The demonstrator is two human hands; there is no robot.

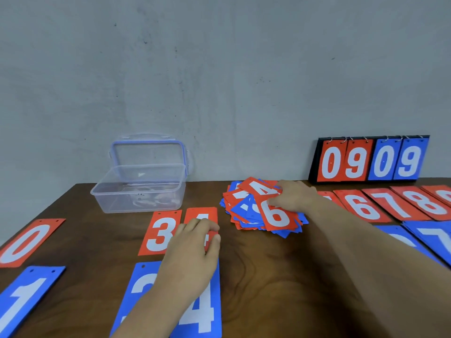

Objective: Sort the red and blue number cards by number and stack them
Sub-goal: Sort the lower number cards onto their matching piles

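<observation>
Closest to the lens, a blue card with a white 4 (205,311) lies flat at the near edge of the dark wooden desk (268,276). Beside it is a second blue card (142,284) whose digit the left forearm half hides. A blue card with a white 1 (22,296) sits further left. Just beyond, the left hand (195,242) curls over the red card with a white 4 (201,213), fingertips on its face and thumb at its right edge. It grips that card where it lies, just beside the red card with a white 3 (161,232).

The right hand (296,197) reaches to the loose pile of red and blue number cards (244,211) in the middle of the desk. Its fingers are bent onto the upper edge of the red card with a white 6 (277,217) lying on top. Whether the thumb is under that card I cannot tell.

The step looks like seating the red 4 while taking the next card. To do it well, line the red 4 up parallel with the 3, punched holes to the far side, before letting go. Slide only the top 6 off the pile so the cards beneath do not drag. It probably belongs on the red 6 already laid out (363,206) to the right.
</observation>
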